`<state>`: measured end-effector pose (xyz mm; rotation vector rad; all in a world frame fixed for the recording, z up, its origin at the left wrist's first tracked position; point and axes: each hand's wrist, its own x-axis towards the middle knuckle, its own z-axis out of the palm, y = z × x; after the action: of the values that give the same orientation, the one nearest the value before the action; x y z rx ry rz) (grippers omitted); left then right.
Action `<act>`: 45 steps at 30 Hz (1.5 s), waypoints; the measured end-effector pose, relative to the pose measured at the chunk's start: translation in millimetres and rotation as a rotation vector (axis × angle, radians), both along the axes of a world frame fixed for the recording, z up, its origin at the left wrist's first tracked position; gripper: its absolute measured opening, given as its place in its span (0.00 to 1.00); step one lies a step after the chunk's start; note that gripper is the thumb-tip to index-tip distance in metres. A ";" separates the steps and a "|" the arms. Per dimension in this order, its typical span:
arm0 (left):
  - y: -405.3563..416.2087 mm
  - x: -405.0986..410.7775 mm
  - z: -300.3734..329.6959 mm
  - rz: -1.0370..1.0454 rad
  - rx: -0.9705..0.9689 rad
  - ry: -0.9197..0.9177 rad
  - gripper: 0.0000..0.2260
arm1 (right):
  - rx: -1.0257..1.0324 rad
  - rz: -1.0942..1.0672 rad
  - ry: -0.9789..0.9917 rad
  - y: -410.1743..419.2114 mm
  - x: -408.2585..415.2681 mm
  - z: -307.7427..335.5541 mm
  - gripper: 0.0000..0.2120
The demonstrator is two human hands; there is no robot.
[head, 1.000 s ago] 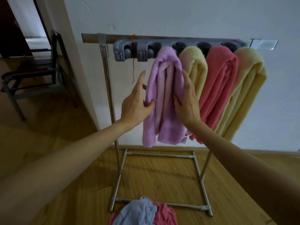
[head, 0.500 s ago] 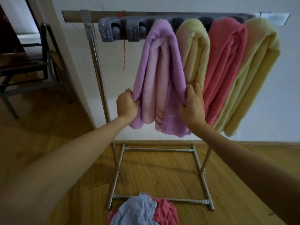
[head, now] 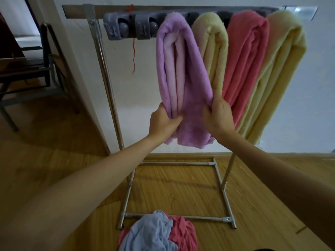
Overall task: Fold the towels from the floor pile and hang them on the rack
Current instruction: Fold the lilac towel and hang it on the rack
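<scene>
Both hands have slid down: left hand (head: pixel 164 122) and right hand (head: pixel 218 116) now grip the purple towel (head: pixel 183 73), tugging it straight on the rack (head: pixel 101 51).

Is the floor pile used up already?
No, a blue towel and a pink towel lie crumpled below the rack.

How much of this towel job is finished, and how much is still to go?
Done: a pale yellow towel, a coral pink towel and another yellow towel hang folded on the metal rack. In hand: the left hand and right hand grip the hanging lilac towel. Left: light blue and pink cloths on the floor.
</scene>
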<state>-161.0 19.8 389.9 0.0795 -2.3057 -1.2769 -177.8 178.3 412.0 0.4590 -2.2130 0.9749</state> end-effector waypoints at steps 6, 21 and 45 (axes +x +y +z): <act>9.3 -5.6 8.4 0.159 -0.020 -0.101 0.20 | -0.093 0.024 -0.064 5.0 10.8 -0.1 0.09; 2.9 -8.2 8.0 0.091 0.058 -0.138 0.19 | -0.130 0.033 -0.041 6.7 10.9 -14.1 0.08; -75.8 -18.3 12.4 0.353 -0.318 0.042 0.06 | 0.115 -0.169 -0.396 -67.8 -38.9 -20.1 0.13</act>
<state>-179.2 -56.1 402.4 0.3303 -2.2991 -0.7244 -216.7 110.5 391.9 0.1306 -2.6227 0.9109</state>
